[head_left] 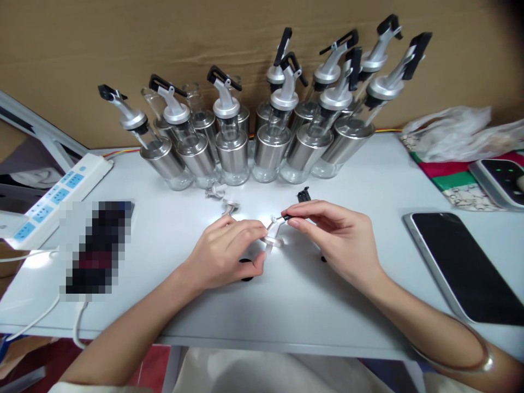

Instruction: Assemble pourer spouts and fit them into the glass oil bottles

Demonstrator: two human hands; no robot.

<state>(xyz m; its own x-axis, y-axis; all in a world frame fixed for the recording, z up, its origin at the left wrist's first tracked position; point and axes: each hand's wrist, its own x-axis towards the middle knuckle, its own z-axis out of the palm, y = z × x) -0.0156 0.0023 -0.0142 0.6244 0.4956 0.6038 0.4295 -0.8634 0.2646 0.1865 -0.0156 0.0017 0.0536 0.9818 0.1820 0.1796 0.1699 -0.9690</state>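
Between my hands, over the middle of the table, is a silver pourer spout [273, 236]. My left hand [231, 248] grips its left side with thumb and fingers. A small black part [287, 217] is pinched between the thumb and fingers of my right hand [339, 232], at the upper tip of the spout. Two more silver spouts [215, 190] lie behind my left hand. Black pieces [303, 194] lie just behind my right hand. A round black piece [246, 269] shows partly under my left hand.
Several steel and glass bottles [232, 158], many with pourers, stand along the cardboard at the back. A power strip [61, 196] and a blurred phone-like object [98, 245] lie left. A black-screened device [466, 267], plastic bag [454, 131] and cloth are right.
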